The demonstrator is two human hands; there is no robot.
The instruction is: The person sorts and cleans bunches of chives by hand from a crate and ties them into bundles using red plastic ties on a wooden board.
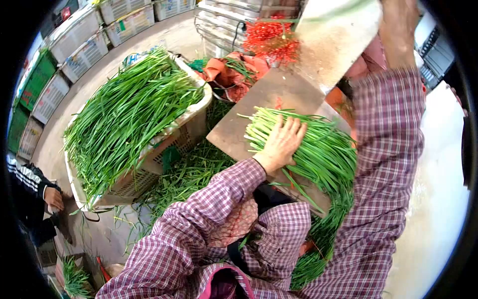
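Observation:
My left hand (283, 144) lies on a thick bunch of long green stalks (318, 149), its fingers spread over the pale ends. The bunch rests on a brown board (249, 107), and its leafy ends hang over the right side. A red tie (279, 103) shows at the edge of the bunch. My right hand (400, 30) is raised at the top right, beside a pale, stained board (341, 37); its fingers are cut off by the frame edge. Red ties (271, 40) lie in a pile near that board's left edge.
A white crate (199, 107) heaped with green stalks stands at the left. Loose leaves (191, 172) litter the floor beside it. Stacked crates (79, 45) line the upper left. Another person's hand (53, 198) shows at the far left. A white surface (438, 189) is at the right.

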